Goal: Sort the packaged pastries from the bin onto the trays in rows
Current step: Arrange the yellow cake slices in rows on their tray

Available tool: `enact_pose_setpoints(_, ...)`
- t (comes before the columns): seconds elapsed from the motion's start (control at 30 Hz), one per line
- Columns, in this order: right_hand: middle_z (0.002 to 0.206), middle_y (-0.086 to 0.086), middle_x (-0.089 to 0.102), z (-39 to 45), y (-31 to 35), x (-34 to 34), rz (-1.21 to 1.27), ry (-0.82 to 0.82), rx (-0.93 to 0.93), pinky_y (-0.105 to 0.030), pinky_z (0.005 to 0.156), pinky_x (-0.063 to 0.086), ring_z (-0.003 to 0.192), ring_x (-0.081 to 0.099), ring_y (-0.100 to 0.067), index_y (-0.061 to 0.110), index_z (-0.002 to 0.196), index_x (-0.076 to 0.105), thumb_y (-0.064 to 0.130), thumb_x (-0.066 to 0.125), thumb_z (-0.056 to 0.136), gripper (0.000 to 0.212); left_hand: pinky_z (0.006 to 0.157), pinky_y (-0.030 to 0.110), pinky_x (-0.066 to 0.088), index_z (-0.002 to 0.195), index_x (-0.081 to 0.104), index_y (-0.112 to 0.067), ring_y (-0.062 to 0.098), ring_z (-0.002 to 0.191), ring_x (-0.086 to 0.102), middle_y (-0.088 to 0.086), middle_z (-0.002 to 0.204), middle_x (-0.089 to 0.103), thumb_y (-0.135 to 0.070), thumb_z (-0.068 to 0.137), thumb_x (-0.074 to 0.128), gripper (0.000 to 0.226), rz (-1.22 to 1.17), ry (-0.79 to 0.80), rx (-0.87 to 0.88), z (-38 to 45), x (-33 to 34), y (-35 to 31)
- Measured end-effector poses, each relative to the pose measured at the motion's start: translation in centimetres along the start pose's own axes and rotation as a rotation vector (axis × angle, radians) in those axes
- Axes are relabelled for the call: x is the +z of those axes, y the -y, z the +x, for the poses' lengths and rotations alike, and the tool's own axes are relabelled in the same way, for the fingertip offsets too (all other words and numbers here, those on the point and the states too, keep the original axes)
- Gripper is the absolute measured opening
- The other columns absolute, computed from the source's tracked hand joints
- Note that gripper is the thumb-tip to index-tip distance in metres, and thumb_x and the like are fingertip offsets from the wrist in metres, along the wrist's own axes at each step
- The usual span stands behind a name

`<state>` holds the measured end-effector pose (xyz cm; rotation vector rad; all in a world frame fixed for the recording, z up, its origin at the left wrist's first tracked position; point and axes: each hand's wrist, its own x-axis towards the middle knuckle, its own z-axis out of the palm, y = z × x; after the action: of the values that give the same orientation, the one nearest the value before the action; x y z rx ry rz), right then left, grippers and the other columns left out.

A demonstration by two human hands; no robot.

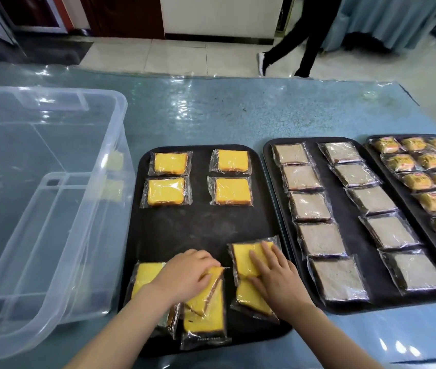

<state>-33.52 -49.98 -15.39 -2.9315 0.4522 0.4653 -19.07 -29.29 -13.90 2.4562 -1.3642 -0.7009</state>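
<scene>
Right hand point(275, 278) presses pastry point(248, 258) on tray point(200, 225).

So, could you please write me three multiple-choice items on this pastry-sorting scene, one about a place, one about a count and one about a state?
1. Where does the clear plastic bin stand?
A. Left of the black trays
B. Between two trays
C. On the floor

2. How many yellow cake packets lie neatly in rows at the far end of the nearest black tray?
A. Two
B. Four
C. Six

3. What is the right hand doing?
A. Hanging off the table
B. Lifting a grey packet
C. Pressing flat on a yellow packet

Answers: 1 A, the bin sits on the table left of all the trays. 2 B, two pairs lie there. 3 C, its straight fingers rest on the wrapper.
</scene>
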Motion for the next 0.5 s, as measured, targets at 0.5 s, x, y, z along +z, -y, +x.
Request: enact_pose_setpoints(0.5, 0.160, -0.003, 0.019, 8.2, 7.4, -3.0, 0.367, 0.120, -0.191, -0.034, 0.118, 0.021, 0.147, 0.019, -0.019, 0.019, 0.148, 0.035, 0.038, 0.040, 0.102, 0.050, 0.117, 0.034, 0.020, 0.151, 0.026, -0.030, 0.010, 0.145, 0.016, -0.011, 0.157, 0.024, -0.038, 0.100, 0.037, 0.052, -0.028, -0.147, -0.218, -1.0, -1.0, 2.6)
